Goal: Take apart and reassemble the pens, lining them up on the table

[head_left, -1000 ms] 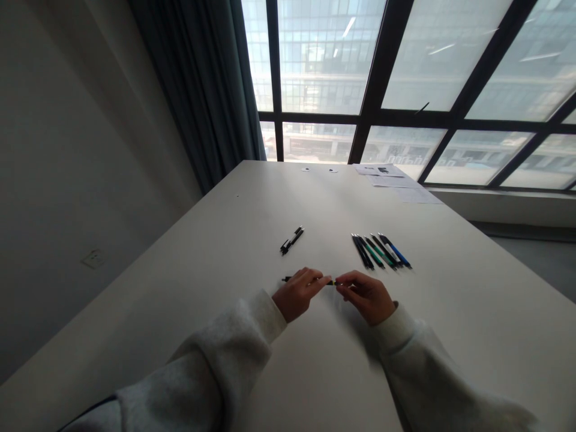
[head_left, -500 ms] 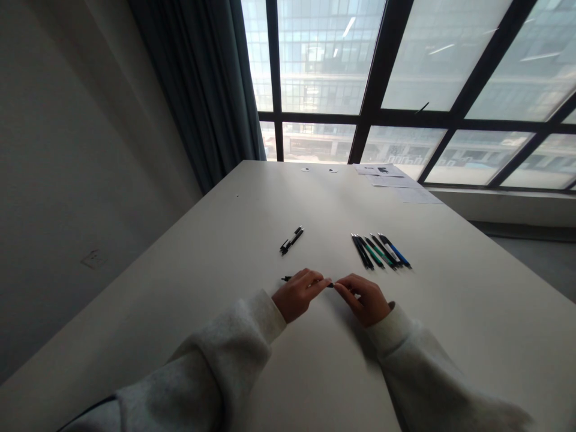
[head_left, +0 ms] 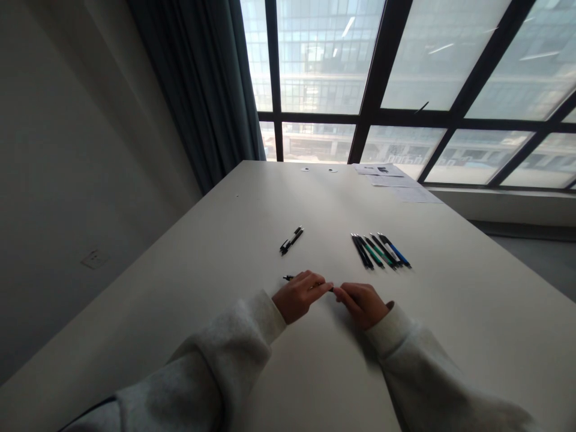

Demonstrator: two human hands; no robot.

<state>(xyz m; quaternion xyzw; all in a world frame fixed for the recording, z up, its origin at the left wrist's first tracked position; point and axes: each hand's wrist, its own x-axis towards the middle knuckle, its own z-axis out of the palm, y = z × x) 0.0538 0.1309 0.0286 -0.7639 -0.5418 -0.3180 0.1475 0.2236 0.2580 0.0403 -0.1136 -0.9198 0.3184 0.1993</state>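
Note:
My left hand (head_left: pixel 300 295) is closed around a dark pen (head_left: pixel 288 277), whose one end sticks out to the left of the fingers. The pen's other end shows as a small dark bit between my hands. My right hand (head_left: pixel 363 303) pinches at that end with thumb and forefinger; most of the pen is hidden by the fingers. Beyond my left hand lie a few black pens (head_left: pixel 292 240), close together and slanted. Farther right, a row of several pens (head_left: pixel 380 252) in black, green and blue lies side by side.
The white table (head_left: pixel 202 264) carries papers (head_left: pixel 382 174) at its far right edge and two small white discs (head_left: pixel 332 170) at the far end. A dark curtain (head_left: pixel 211 90) and a wall stand to the left. Large windows (head_left: pixel 319 60) rise behind the table.
My right hand has lowered slightly and its fingers have curled closer together at the pen's end. My left hand and the pen have shifted only a little. The pens on the table lie as before.

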